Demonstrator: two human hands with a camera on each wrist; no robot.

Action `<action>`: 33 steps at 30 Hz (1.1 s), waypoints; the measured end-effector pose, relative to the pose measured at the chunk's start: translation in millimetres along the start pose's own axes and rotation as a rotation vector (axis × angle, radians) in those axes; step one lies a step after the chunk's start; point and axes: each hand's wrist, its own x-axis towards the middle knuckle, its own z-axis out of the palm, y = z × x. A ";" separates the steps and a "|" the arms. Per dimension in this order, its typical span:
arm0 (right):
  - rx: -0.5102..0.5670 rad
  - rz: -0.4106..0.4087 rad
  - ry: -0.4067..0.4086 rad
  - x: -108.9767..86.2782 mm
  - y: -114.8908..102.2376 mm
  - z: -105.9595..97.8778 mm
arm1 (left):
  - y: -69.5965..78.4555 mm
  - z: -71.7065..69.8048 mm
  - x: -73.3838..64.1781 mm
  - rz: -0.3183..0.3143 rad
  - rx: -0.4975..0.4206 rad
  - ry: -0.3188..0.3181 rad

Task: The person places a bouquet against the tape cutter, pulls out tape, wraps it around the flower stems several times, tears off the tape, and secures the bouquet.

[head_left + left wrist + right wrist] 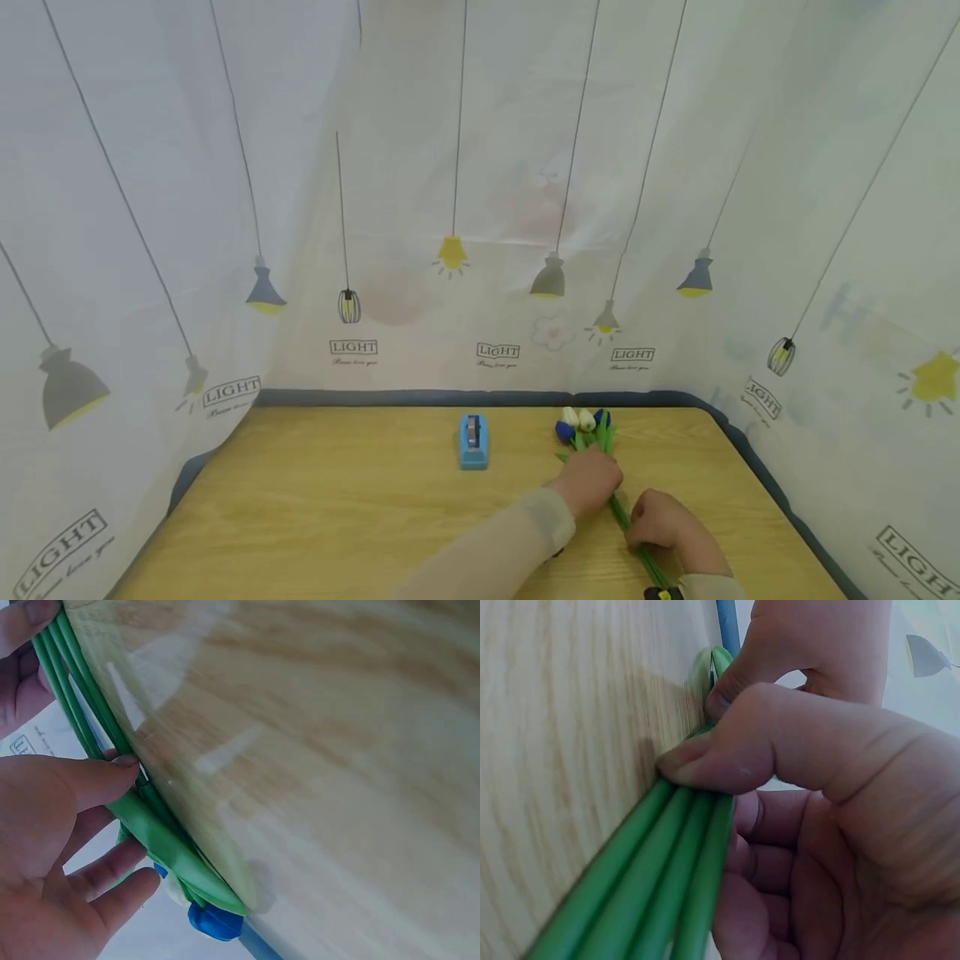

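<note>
Grips the green tulip stems (641, 862) low down with the right hand (663, 523), thumb bent over. Pinches the same bunch higher, at the base of the leaves (172, 844), with the left hand (591, 479). Slants blue and white blooms (586, 419) toward the far edge of the wooden table (337, 492), right of a light-blue tape dispenser (473, 455). Shows lamp-printed cloth (405, 192) beyond.

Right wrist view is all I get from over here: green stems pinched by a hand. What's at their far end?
Observer: Blue and white flower heads.
Visitor: Pretty! And the second hand I can see, which one is that?
Observer: The left hand, gripping nearer the flower heads than the right hand does.
Visitor: Anything else around?
Observer: A blue tape dispenser on the table, to the left of the flower heads.
</note>
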 end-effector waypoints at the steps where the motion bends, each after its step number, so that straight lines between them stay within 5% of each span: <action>1: -0.004 0.006 0.003 -0.9 -1.1 -0.2 | 1.1 -0.8 -0.1 -0.005 0.022 -0.005; 11: -0.022 0.026 -0.085 6.0 4.8 -5.3 | -0.8 -7.0 -6.0 0.110 0.185 0.011; 17: -0.041 0.050 -0.041 0.5 -1.2 0.0 | -5.3 0.1 -7.6 0.191 0.152 0.024; 26: -0.069 0.063 -0.042 -1.1 -9.5 3.7 | -10.2 1.9 -13.2 0.163 0.038 0.010; 33: -0.105 -0.034 -0.005 1.4 -13.0 1.9 | -11.7 -7.0 -11.5 0.125 0.088 0.041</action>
